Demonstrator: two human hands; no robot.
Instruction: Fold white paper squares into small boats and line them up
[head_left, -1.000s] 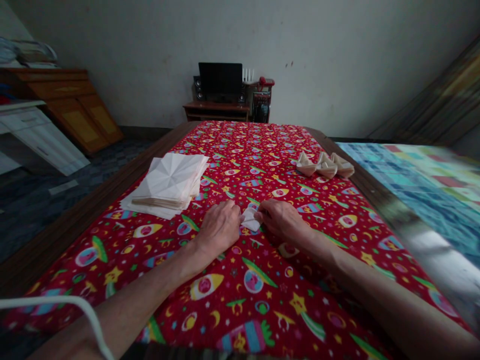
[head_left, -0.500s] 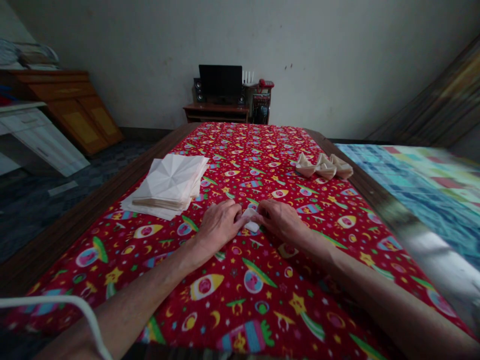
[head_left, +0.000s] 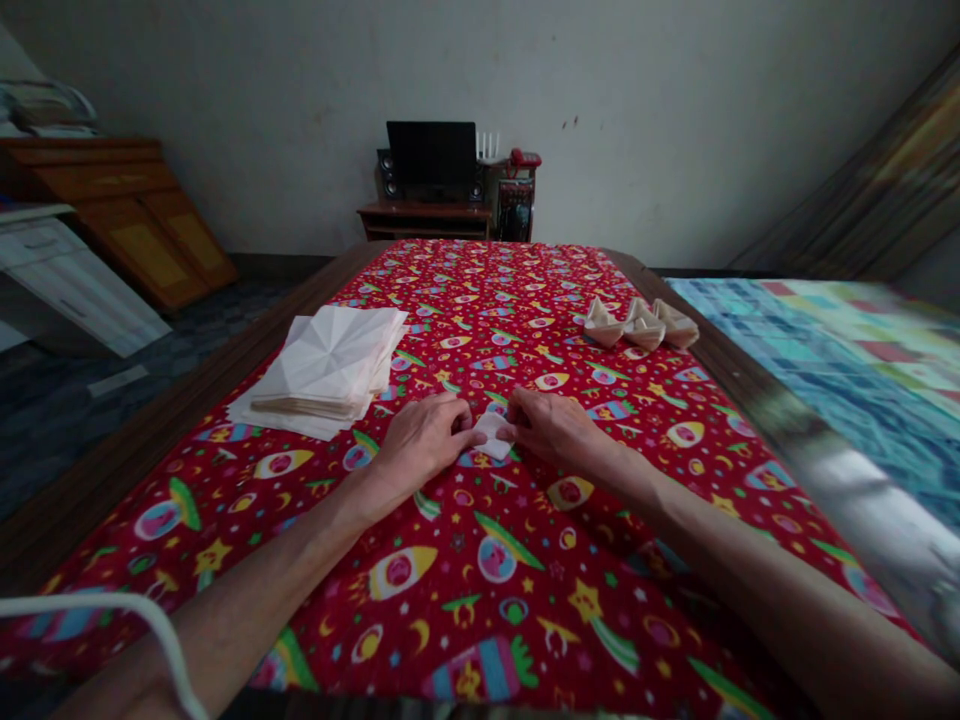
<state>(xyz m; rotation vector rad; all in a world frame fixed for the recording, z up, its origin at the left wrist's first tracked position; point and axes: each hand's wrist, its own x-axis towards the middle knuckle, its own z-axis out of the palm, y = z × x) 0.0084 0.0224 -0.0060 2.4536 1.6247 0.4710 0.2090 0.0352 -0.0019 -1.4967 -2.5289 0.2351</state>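
Observation:
A small folded piece of white paper (head_left: 493, 436) lies on the red patterned cloth (head_left: 465, 560), between my two hands. My left hand (head_left: 431, 432) pinches its left edge with thumb and bent fingers. On the other side, my right hand (head_left: 546, 424) has its thumb and curled fingers closed on the right edge. To the left is a stack of creased white paper sheets (head_left: 330, 355), the top one marked with star-like fold lines. Several folded paper boat shapes (head_left: 643, 328) stand in a row at the right of the cloth.
The cloth covers a dark wooden table (head_left: 720, 375). A white cable (head_left: 161, 615) crosses my left forearm. Beyond the table stand a monitor (head_left: 432, 155) and a red telephone (head_left: 523, 158). A bed (head_left: 817, 370) adjoins on the right, cabinets (head_left: 161, 235) on the left.
The hands have drawn slightly apart, so more of the folded paper shows between them. The whole view has shifted a little; the stack and the folded shapes stay in place.

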